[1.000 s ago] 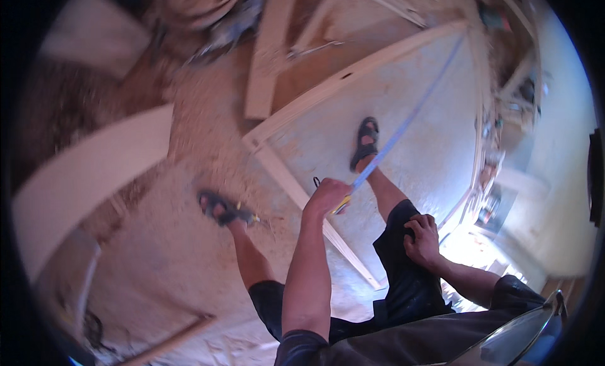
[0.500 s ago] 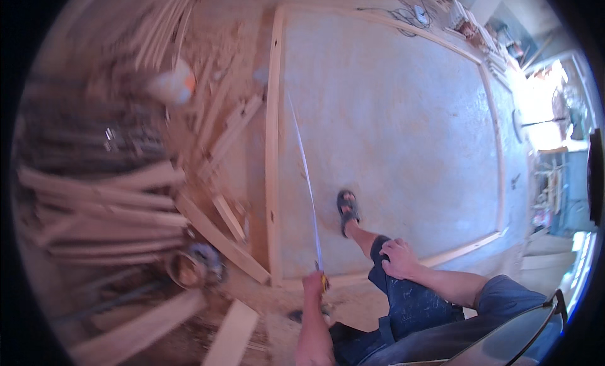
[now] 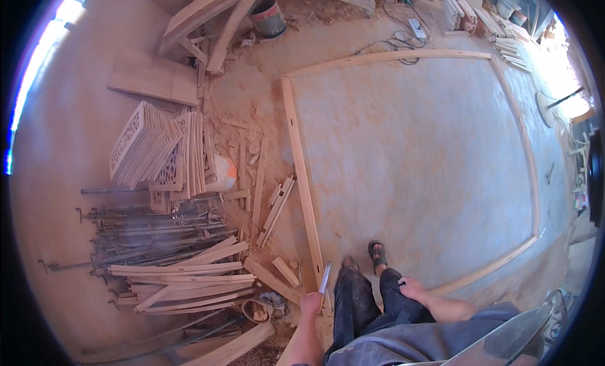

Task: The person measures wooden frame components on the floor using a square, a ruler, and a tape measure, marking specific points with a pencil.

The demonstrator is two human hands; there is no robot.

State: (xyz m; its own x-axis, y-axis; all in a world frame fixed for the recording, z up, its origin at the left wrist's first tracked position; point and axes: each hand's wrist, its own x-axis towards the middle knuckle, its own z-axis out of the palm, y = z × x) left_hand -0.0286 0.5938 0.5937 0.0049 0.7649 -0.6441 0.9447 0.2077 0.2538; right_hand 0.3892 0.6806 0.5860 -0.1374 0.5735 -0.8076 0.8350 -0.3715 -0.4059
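My left hand is closed around a tape measure, low in the middle of the view. A short length of pale blade sticks out forward from it, beside the left rail of a large wooden frame lying on the floor. The tape's case is mostly hidden by my fingers. My right hand is at my right knee, its fingers closed on the dark trouser leg. Both my feet are inside the frame, near its lower left corner, with a sandal showing on the right one.
Left of the frame lie wood offcuts, stacked curved wood strips, metal clamps and carved panels. A bucket stands at the back. A cable with a power strip lies beyond the far rail.
The long tape blade has drawn in to a short length. My second foot now shows beside the first, and my right trouser leg covers more of the shin. The view has shifted.
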